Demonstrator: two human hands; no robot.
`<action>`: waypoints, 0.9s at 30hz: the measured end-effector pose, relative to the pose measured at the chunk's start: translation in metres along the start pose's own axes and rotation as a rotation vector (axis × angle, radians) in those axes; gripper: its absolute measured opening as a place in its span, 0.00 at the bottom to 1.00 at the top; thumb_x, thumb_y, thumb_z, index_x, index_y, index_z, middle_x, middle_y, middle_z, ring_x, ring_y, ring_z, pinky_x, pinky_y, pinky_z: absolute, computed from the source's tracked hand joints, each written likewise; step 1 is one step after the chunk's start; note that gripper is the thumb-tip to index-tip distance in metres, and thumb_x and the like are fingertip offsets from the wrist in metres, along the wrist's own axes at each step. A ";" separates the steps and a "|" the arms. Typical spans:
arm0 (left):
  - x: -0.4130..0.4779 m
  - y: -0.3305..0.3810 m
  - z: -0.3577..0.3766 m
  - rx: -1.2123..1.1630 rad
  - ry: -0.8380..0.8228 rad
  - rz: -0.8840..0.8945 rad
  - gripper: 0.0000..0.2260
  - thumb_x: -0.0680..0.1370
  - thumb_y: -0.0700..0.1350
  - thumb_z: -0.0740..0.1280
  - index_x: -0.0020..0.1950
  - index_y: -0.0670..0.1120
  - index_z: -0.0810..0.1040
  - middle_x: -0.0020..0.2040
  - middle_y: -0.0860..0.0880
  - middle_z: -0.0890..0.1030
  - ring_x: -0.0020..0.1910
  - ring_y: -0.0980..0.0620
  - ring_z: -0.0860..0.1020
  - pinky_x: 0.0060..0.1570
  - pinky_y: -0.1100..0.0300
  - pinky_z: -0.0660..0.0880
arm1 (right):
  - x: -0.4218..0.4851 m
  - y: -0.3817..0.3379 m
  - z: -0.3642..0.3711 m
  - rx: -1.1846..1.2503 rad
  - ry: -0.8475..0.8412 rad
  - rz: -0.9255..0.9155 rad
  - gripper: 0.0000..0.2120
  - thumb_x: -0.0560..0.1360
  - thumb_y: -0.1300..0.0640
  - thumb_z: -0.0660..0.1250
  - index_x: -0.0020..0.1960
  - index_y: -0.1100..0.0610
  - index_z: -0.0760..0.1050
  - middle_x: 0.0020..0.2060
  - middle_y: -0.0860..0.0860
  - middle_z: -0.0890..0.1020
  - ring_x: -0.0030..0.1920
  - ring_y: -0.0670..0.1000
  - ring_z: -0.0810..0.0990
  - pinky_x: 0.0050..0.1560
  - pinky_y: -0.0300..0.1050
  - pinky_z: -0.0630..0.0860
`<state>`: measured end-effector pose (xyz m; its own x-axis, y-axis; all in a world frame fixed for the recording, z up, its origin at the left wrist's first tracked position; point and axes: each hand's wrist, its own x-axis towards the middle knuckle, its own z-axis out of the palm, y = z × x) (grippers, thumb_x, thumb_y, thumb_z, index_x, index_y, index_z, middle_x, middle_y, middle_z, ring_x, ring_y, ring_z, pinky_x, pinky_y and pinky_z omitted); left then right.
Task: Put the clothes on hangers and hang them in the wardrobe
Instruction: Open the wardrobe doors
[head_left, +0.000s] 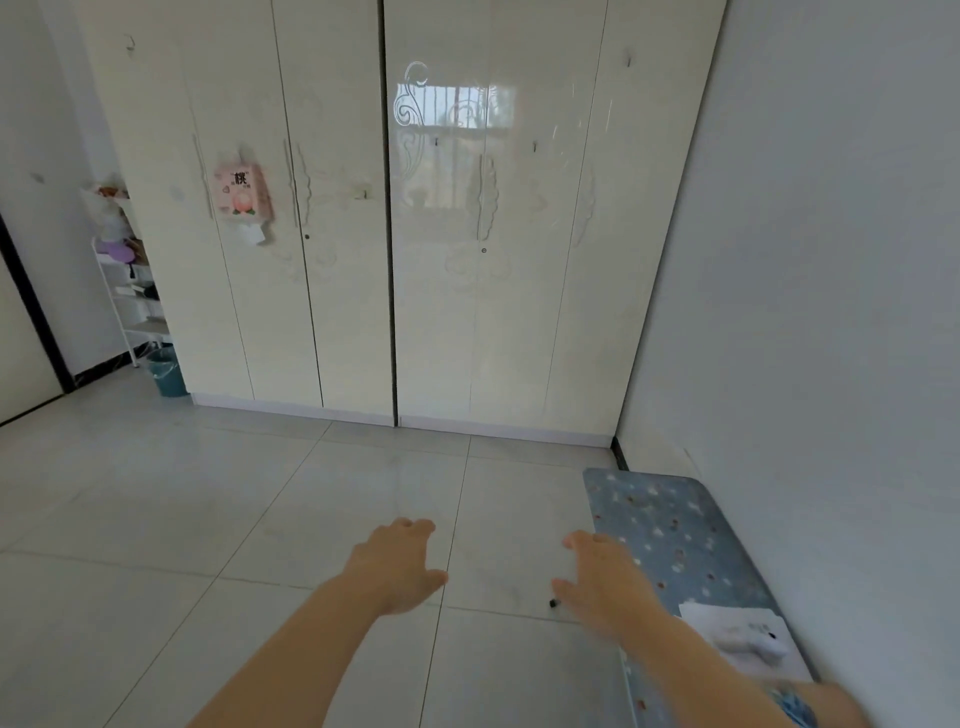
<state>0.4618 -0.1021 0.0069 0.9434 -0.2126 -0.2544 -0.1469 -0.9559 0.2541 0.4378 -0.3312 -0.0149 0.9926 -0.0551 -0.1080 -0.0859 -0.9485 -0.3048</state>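
A tall glossy cream wardrobe (395, 234) fills the far wall, and all its doors are shut. My left hand (397, 564) reaches forward over the tiled floor, fingers loosely spread, holding nothing. My right hand (602, 582) is stretched out beside it, also empty with fingers relaxed. A white garment (748, 636) lies on the blue patterned bed (670, 525) at the lower right, just right of my right forearm. No hanger is in view.
A pink tissue box (244, 195) hangs on a left wardrobe door. A white shelf rack (130, 291) and a teal bin (166, 371) stand left of the wardrobe. A small dark object (553, 603) lies on the floor tiles. A white wall runs along the right.
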 end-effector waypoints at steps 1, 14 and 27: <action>0.024 -0.004 -0.006 -0.004 0.007 0.004 0.29 0.77 0.56 0.61 0.74 0.50 0.55 0.73 0.48 0.61 0.70 0.47 0.62 0.66 0.51 0.64 | 0.025 -0.001 -0.002 -0.009 0.006 -0.011 0.24 0.76 0.49 0.62 0.69 0.54 0.62 0.63 0.53 0.69 0.62 0.53 0.68 0.61 0.44 0.68; 0.311 -0.089 -0.107 -0.026 0.028 0.030 0.28 0.78 0.56 0.61 0.74 0.49 0.56 0.73 0.48 0.62 0.69 0.47 0.64 0.66 0.52 0.64 | 0.331 -0.061 -0.023 -0.045 -0.004 0.001 0.25 0.77 0.47 0.61 0.70 0.54 0.62 0.66 0.53 0.67 0.64 0.53 0.67 0.63 0.45 0.67; 0.600 -0.138 -0.190 -0.007 0.005 -0.016 0.28 0.78 0.56 0.60 0.74 0.49 0.56 0.74 0.48 0.60 0.70 0.47 0.62 0.67 0.52 0.63 | 0.639 -0.075 -0.044 -0.055 -0.055 0.012 0.25 0.76 0.47 0.61 0.70 0.54 0.62 0.66 0.52 0.68 0.65 0.53 0.68 0.64 0.46 0.67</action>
<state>1.1047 -0.0592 -0.0038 0.9472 -0.1964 -0.2534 -0.1300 -0.9577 0.2566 1.0825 -0.3092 -0.0197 0.9852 -0.0505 -0.1640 -0.0911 -0.9638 -0.2506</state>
